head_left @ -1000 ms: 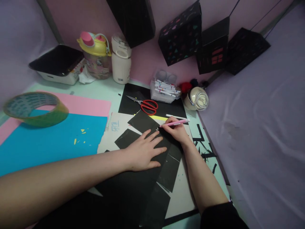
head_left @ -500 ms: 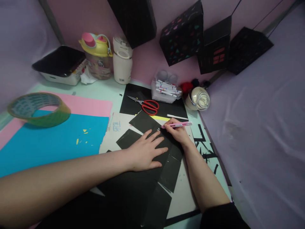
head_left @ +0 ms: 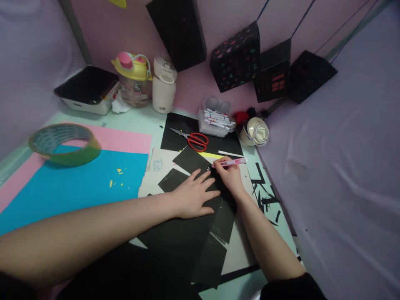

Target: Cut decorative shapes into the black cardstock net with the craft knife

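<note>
I judge the marking on the black paper (head_left: pixel 190 233) barely begun: only a few small pale marks show just ahead of my pen tip, though the view is too dim to be sure, and the rest of the sheet under my hands looks bare. My left hand (head_left: pixel 192 196) lies flat on the sheet, fingers spread wide, gripping nothing, pressing it down. My right hand (head_left: pixel 229 175), just beside it, is closed around the pink pen (head_left: pixel 229 163), tip resting on the paper. Red scissors (head_left: pixel 193 139) lie beyond both hands, untouched.
</note>
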A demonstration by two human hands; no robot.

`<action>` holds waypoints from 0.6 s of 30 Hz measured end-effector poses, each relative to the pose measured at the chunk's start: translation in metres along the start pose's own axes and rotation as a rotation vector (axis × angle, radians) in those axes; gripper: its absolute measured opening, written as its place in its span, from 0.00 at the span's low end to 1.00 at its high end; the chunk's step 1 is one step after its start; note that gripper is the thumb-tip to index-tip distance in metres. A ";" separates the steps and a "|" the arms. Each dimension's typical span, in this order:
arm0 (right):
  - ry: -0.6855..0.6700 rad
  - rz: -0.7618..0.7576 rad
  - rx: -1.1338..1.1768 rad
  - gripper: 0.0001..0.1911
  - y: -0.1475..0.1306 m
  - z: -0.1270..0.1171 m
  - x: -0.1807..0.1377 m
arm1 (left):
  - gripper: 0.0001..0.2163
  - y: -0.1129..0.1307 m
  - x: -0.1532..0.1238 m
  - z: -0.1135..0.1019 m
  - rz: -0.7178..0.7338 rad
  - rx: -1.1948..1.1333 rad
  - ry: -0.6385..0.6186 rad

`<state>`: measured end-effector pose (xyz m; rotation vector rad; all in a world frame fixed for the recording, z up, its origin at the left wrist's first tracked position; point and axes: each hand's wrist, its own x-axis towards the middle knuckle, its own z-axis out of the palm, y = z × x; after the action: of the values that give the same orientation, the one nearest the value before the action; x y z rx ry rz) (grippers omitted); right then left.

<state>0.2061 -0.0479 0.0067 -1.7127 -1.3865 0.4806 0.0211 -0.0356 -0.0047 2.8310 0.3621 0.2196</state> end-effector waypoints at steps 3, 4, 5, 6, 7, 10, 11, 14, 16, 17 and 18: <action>0.060 -0.021 -0.015 0.08 0.000 0.003 -0.011 | 0.27 0.000 0.000 0.000 0.002 0.004 0.005; 0.065 -0.035 -0.016 0.09 0.000 0.004 -0.014 | 0.27 0.000 0.000 0.000 0.004 0.006 0.013; 0.064 -0.049 -0.016 0.09 0.001 0.005 -0.017 | 0.26 0.000 0.000 0.001 0.006 0.008 0.023; 0.062 -0.061 -0.017 0.10 0.002 0.005 -0.019 | 0.26 0.000 0.000 0.001 0.008 0.009 0.031; 0.062 -0.073 -0.020 0.10 0.004 0.006 -0.020 | 0.26 0.000 0.000 0.001 0.009 0.009 0.037; 0.068 -0.090 -0.031 0.10 0.006 0.006 -0.020 | 0.26 0.000 0.000 0.002 0.008 0.009 0.036; 0.069 -0.087 -0.033 0.10 0.006 0.006 -0.020 | 0.26 0.000 0.000 0.002 0.008 0.008 0.037; 0.060 -0.062 -0.022 0.10 0.007 0.006 -0.020 | 0.26 0.000 0.000 0.002 0.009 0.010 0.043; 0.052 -0.046 -0.005 0.11 0.007 0.005 -0.020 | 0.26 0.000 0.000 0.002 0.006 0.011 0.039; 0.049 -0.040 0.006 0.11 0.007 0.005 -0.020 | 0.26 0.000 0.000 0.002 0.004 0.011 0.035; 0.048 -0.032 0.017 0.11 0.007 0.005 -0.020 | 0.26 0.000 0.000 0.002 0.003 0.011 0.032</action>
<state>0.2002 -0.0646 -0.0056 -1.6756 -1.3698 0.4290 0.0219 -0.0364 -0.0066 2.8416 0.3676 0.2649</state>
